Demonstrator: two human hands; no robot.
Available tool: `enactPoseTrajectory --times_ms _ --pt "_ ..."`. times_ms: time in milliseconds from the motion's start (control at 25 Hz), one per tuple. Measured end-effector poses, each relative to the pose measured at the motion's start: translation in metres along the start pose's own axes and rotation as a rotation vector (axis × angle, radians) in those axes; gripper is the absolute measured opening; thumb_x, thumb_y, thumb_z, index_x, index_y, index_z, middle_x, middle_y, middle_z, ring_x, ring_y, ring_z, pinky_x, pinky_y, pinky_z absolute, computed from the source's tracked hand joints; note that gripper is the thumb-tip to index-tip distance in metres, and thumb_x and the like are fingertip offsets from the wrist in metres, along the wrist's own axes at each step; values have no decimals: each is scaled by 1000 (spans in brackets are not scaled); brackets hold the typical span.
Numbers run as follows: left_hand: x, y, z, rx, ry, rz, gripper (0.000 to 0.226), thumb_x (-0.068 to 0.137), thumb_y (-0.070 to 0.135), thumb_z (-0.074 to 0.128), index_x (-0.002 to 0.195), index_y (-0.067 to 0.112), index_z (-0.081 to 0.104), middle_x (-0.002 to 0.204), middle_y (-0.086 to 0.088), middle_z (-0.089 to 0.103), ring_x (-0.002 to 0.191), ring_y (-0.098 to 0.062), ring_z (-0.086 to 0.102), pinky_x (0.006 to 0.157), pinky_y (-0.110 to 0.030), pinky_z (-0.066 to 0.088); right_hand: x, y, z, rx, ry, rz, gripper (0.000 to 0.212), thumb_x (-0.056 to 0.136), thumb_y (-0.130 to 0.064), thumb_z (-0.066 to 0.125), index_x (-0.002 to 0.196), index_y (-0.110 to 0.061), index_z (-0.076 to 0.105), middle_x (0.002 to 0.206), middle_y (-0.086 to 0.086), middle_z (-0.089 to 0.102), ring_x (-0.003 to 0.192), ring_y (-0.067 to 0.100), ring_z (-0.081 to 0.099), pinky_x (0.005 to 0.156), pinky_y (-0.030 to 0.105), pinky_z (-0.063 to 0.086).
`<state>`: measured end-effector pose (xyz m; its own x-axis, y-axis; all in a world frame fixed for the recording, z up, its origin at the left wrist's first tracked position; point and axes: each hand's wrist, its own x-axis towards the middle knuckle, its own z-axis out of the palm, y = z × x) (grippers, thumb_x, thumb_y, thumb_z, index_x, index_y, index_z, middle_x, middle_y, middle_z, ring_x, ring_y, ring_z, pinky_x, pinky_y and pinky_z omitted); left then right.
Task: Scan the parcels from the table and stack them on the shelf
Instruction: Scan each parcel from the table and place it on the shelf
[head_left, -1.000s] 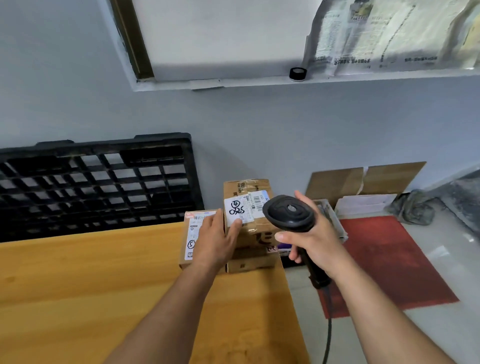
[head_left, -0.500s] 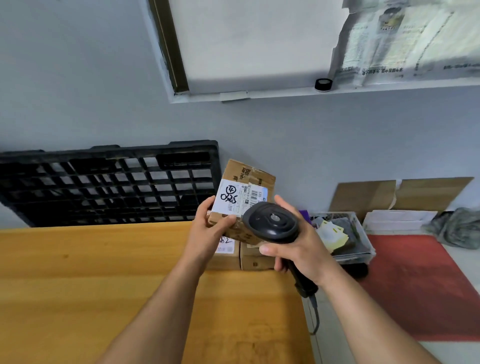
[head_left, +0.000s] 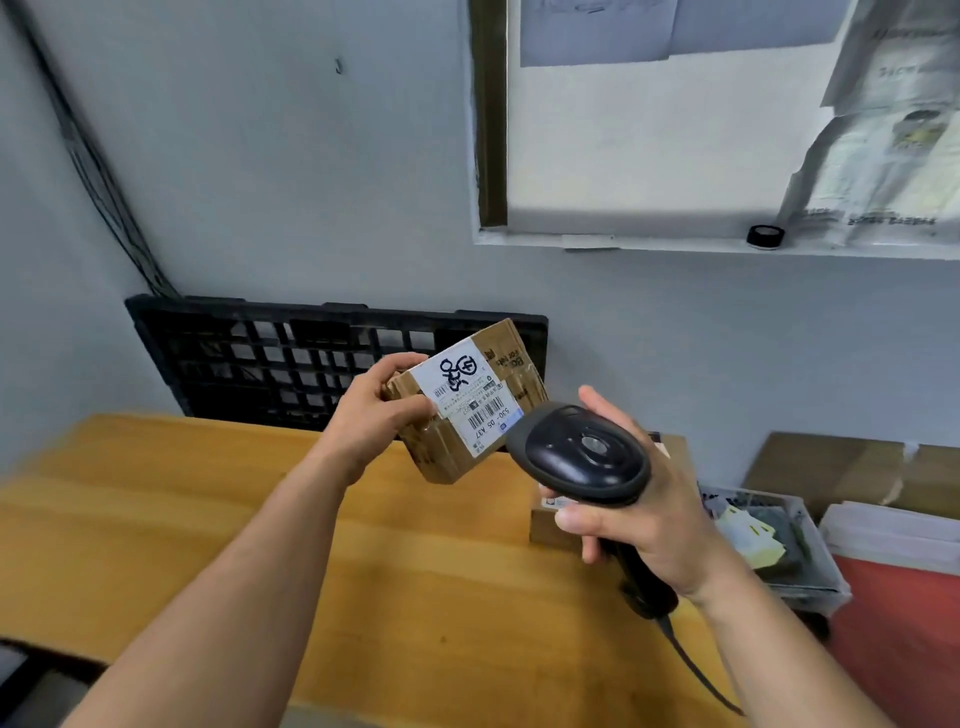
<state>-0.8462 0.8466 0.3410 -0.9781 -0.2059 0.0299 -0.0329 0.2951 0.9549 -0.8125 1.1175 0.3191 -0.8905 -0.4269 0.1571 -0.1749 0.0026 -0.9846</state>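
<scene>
Wooden counter (head_left: 208, 519) is standing against a grey wall (head_left: 260, 156), black pallet (head_left: 260, 364) leaning behind. Your left grip (head_left: 374, 415) is curling round the labelled parcel (head_left: 447, 457) above the counter; your right grip (head_left: 649, 519) is clasping the scanner (head_left: 582, 452), partly hiding a second parcel (head_left: 548, 527) lying on the counter.

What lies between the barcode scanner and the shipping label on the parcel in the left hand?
Nothing. In the head view the barcode scanner, held in the right hand, sits beside the shipping label of the cardboard parcel; that stretch is bare.
</scene>
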Motion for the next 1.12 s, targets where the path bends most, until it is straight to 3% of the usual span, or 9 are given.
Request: enactPoseTrajectory --times_ms 280,560,760,1120 --pt "-12 -20 -61 53 -16 56 42 80 0 66 105 34 61 102 -3 65 97 -24 62 84 -43 56 -3 1 65 -21 -21 57 110 61 -24 84 151 -39 22 90 19 73 51 30 60 50 36 52" --pt "-26 -30 -82 38 -19 59 43 81 -2 65 105 33 58 99 5 62 96 -17 62 79 -37 57 -11 -2 85 -38 -48 71 108 58 -26 86 149 -39 30 119 5 68 51 33 61 52 42 55" --pt "-42 -27 -79 26 18 60 43 81 -3 65 99 36 59 98 5 63 96 -17 63 80 -37 57 -23 -2 79 -35 -82 81 108 56 -26 86 148 -38 31 118 5 68 50 33 61 49 37 54" --pt "-86 -9 -51 54 64 52 43 80 -1 66 101 36 62 99 -2 65 100 -28 63 88 -51 54 -70 -8 50 -27 -80 48 111 56 -26 85 151 -33 28 114 0 70 49 32 60 47 38 51"
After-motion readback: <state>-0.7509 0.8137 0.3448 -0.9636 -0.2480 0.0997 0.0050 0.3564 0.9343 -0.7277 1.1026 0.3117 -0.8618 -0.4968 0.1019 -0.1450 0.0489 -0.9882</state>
